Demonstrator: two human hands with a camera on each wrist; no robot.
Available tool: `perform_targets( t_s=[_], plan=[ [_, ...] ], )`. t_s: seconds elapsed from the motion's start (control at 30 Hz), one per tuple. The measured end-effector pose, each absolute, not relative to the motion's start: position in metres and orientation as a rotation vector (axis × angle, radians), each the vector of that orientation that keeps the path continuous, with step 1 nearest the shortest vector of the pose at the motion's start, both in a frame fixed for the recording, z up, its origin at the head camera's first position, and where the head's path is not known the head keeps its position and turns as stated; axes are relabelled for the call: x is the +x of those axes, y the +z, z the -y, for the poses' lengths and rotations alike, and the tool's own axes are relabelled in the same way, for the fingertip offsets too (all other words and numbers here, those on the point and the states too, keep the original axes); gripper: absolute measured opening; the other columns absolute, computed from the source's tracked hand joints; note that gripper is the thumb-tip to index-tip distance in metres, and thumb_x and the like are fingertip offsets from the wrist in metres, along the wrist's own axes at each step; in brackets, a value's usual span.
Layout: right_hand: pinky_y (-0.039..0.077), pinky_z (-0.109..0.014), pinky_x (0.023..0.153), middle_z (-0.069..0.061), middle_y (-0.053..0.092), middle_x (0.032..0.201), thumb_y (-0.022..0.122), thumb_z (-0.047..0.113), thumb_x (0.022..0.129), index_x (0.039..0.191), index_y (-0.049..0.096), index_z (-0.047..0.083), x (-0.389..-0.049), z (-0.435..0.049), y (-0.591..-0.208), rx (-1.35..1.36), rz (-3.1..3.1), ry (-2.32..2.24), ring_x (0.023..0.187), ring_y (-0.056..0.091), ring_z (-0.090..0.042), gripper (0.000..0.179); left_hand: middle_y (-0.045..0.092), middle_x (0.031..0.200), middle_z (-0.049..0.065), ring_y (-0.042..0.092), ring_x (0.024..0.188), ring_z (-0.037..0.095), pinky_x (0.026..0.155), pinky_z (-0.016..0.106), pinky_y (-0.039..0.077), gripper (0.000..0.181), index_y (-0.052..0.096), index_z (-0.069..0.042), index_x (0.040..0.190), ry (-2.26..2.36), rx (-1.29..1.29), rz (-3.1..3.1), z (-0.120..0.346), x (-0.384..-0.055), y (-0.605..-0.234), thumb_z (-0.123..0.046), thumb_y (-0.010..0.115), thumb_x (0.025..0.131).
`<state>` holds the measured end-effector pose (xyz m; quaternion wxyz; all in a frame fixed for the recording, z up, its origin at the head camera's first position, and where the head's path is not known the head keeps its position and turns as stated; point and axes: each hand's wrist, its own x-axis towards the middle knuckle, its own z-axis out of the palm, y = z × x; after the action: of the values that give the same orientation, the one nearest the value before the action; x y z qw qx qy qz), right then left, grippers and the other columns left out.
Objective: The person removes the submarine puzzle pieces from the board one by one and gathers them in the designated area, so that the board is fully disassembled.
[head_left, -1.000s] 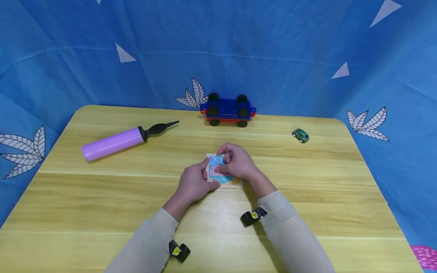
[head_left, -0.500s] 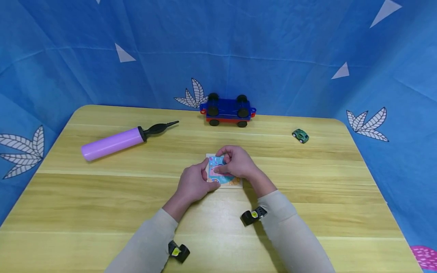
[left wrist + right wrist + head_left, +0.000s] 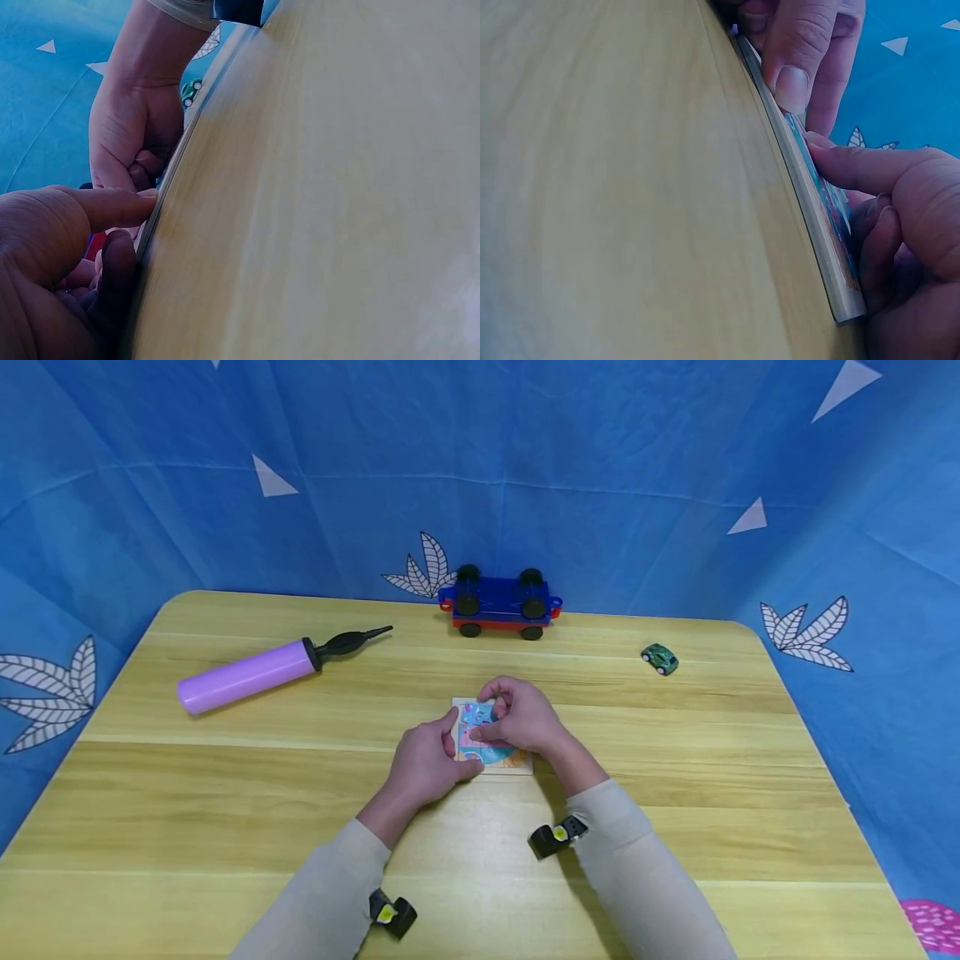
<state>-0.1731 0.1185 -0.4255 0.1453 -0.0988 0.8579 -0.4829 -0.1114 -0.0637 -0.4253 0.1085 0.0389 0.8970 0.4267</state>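
Small jigsaw puzzle (image 3: 487,753), pale-bordered, lies at the middle of the wood-grain table (image 3: 300,827); both hands are on it. We note the left hand (image 3: 427,762) at its left side, thumb bent in over the near border and forefinger along the left edge, the two holding the board between them. Right hand (image 3: 525,718) comes over from the right: thumb laid on the printed picture, forefinger arched toward the far edge, other fingers curled under. Whether it pinches a piece we cannot tell; the fingers hide the spot. A blue piece near the far left corner sits askew.

Beyond the hands we see a purple hand pump (image 3: 247,675) on its side toward the left, black nozzle pointing away; a blue-and-red wheeled toy (image 3: 502,600) at the back edge; a green toy car (image 3: 660,658) to the right. Blue backdrop (image 3: 600,460) behind, with white triangles and leaves.
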Motion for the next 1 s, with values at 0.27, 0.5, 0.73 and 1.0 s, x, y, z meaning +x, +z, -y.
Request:
perform_targets(
  t_s=[0.27, 0.5, 0.73, 1.0],
  plan=[
    [0.041, -0.033, 0.064, -0.002, 0.05, 0.07, 0.09, 0.012, 0.074, 0.103, 0.07, 0.009, -0.1729, -0.1181, -0.4218, -0.303, -2.484, -1.349, 0.062, 0.046, -0.019, 0.035, 0.052, 0.069, 0.0, 0.045, 0.056, 0.015, 0.054, 0.031, 0.035, 0.089, 0.044, 0.0, 0.149, 1.249, 0.114, -2.638, 0.0636, -0.1112, -0.4235, -0.026, 0.089, 0.076],
    [0.043, -0.032, 0.064, -0.002, 0.05, 0.066, 0.084, 0.007, 0.081, 0.107, 0.071, 0.007, -0.1732, -0.1219, -0.4231, -0.338, -2.423, -1.387, 0.058, 0.045, -0.018, 0.03, 0.051, 0.07, 0.0, 0.044, 0.057, 0.014, 0.054, 0.03, 0.035, 0.089, 0.044, 0.001, 0.149, 1.255, 0.115, -2.632, 0.0636, -0.1109, -0.4241, -0.026, 0.089, 0.076],
    [0.043, -0.032, 0.064, -0.001, 0.047, 0.064, 0.08, 0.004, 0.083, 0.109, 0.072, 0.004, -0.1716, -0.1236, -0.4234, -0.381, -2.415, -1.434, 0.056, 0.043, -0.015, 0.027, 0.05, 0.07, -0.001, 0.043, 0.057, 0.015, 0.054, 0.03, 0.034, 0.09, 0.043, 0.0, 0.149, 1.259, 0.109, -2.625, 0.0638, -0.1103, -0.4238, -0.026, 0.089, 0.077],
    [0.043, -0.031, 0.067, 0.0, 0.045, 0.062, 0.081, 0.008, 0.083, 0.108, 0.072, 0.005, -0.1742, -0.1269, -0.43, -0.448, -2.446, -1.432, 0.055, 0.041, -0.015, 0.027, 0.051, 0.071, 0.0, 0.043, 0.058, 0.015, 0.054, 0.03, 0.034, 0.09, 0.043, 0.0, 0.149, 1.265, 0.104, -2.622, 0.0635, -0.1097, -0.4241, -0.026, 0.089, 0.076]
  ],
)
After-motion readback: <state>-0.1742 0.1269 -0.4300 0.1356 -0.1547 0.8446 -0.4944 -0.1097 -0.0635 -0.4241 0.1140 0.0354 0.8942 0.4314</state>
